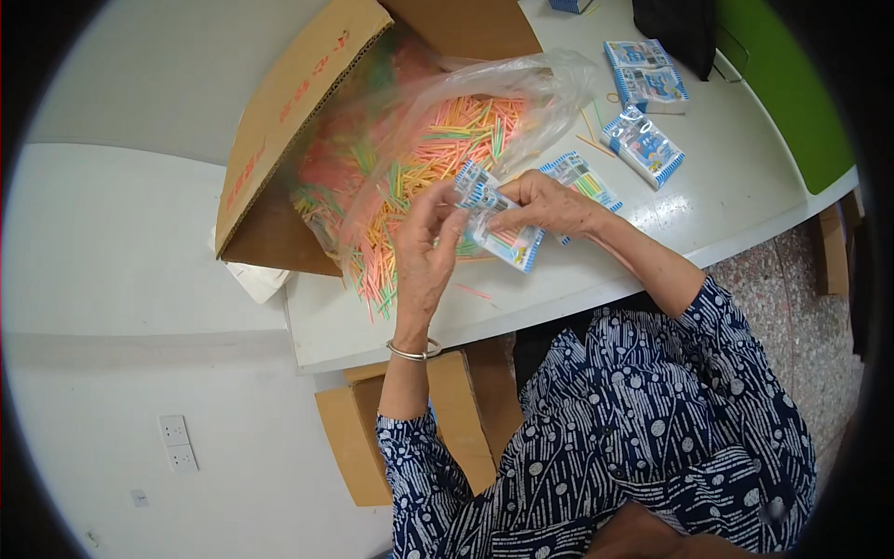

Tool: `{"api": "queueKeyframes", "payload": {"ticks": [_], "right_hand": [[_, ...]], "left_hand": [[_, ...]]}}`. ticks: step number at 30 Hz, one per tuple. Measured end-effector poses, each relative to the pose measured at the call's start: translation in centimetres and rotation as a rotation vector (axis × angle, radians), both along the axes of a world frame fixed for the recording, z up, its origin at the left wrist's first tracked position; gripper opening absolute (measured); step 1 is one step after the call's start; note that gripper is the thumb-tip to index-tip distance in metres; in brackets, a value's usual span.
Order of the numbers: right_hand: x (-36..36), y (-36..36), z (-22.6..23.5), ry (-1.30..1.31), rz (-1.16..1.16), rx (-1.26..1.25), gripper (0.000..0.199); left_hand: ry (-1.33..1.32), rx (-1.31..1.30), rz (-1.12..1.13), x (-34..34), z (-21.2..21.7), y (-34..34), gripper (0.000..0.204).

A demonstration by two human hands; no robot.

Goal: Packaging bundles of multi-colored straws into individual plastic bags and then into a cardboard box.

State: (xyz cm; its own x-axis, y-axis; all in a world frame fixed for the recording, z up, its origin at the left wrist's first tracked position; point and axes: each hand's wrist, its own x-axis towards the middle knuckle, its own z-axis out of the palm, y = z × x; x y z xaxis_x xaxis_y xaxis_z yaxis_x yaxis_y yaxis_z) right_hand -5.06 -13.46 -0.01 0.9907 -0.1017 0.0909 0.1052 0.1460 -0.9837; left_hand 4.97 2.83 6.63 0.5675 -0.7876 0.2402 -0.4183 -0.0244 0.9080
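Both my hands are on a clear plastic packet (514, 244) with blue-and-white print and thin coloured sticks inside. My right hand (551, 203) pinches it between thumb and fingers from the right. At its upper left end, the fingers and thumb of my left hand (430, 244) are closed on the wrapping; that end is crumpled and slightly blurred. Another packet of sticks (589, 179) lies on the table just behind my right hand. Beyond my hands, loose pink, yellow and green sticks (470, 130) spill from a clear plastic bag (559, 79) in a tipped cardboard box.
The cardboard box (289, 121) lies on its side on the white table (708, 210). Further packets (644, 147) lie to the right, with a rubber band (612, 97) and stray sticks nearby. A black bag (675, 33) sits at the far right. More cardboard (456, 419) stands below the table's near edge.
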Motion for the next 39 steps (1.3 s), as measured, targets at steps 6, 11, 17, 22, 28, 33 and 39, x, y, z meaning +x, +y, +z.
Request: {"api": "queueKeyframes", "payload": {"ticks": [6, 11, 17, 22, 28, 33, 39], "right_hand": [[0.2, -0.8, -0.5, 0.030, -0.108, 0.038, 0.021], [0.2, -0.2, -0.7, 0.019, 0.017, 0.014, 0.030], [0.5, 0.4, -1.6, 0.019, 0.043, -0.002, 0.032], [0.6, 0.7, -2.0, -0.038, 0.078, -0.026, 0.038], [-0.1, 1.3, -0.7, 0.032, 0.153, -0.013, 0.054], [-0.1, 1.4, -0.1, -0.003, 0.197, 0.020, 0.053], [-0.6, 1.3, -0.5, -0.023, 0.181, 0.001, 0.033]], "left_hand": [[-0.456, 0.351, -0.167, -0.4, -1.8, 4.8, 0.026], [-1.106, 0.466, -0.294, -2.9, -4.9, 7.3, 0.032], [-1.153, 0.651, -0.250, -1.7, -6.0, 7.5, 0.036], [-0.462, 0.156, 0.076, 1.4, -3.3, 5.7, 0.023], [0.218, -0.266, 0.134, 0.5, 1.3, 2.4, 0.015], [0.214, -0.214, 0.091, -0.2, 0.3, 1.9, 0.014], [-0.201, 0.003, -0.014, -0.2, -2.4, 1.6, 0.026]]}}
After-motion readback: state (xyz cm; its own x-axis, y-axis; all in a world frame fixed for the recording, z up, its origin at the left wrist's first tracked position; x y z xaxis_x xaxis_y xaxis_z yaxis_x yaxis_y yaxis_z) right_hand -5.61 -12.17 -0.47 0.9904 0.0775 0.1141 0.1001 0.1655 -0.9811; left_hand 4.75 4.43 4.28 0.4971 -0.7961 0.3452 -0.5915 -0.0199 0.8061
